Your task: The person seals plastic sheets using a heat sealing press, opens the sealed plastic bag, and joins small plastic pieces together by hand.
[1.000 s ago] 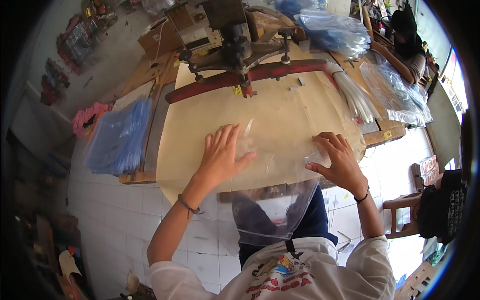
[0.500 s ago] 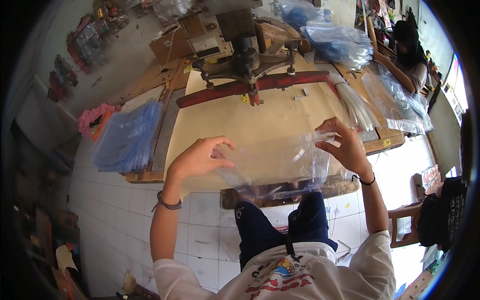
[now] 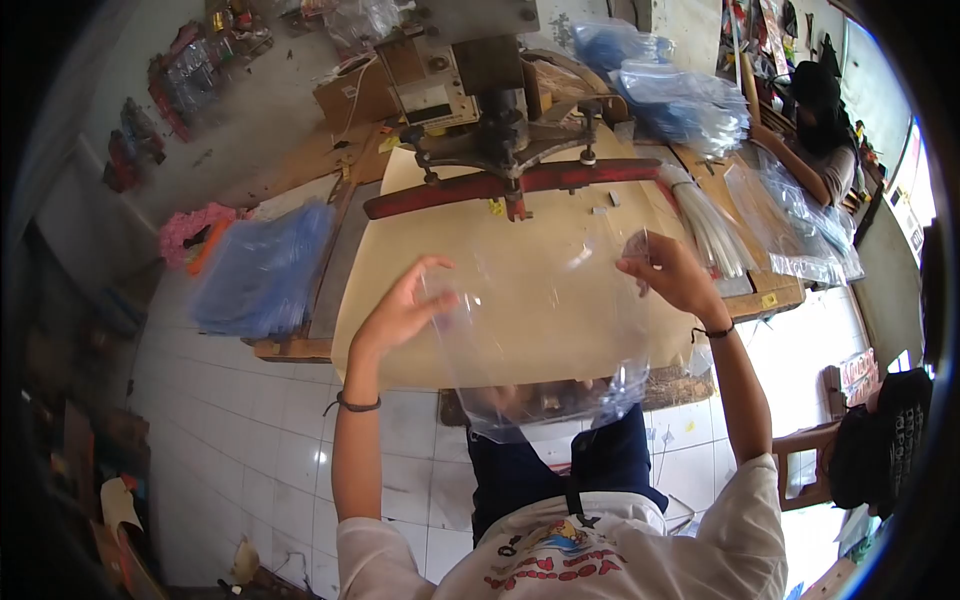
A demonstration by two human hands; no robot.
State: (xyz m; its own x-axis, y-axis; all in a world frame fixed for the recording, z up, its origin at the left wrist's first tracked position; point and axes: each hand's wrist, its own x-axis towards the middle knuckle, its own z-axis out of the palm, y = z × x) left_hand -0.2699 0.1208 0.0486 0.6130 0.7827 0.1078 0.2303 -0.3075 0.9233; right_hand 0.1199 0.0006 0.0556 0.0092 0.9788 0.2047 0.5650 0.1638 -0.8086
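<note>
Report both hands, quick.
Left hand: partly open, beside the clear plastic; whether it grips can't be told.
Right hand: closed on the clear plastic near its upper corner.

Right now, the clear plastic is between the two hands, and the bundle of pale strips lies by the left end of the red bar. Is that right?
Not quite: the bundle of pale strips lies by the right end of the red bar, as the head view shows. The clear plastic is between the left hand and the right hand.

Clear plastic (image 3: 540,330) between both hands (image 3: 527,280)
</note>
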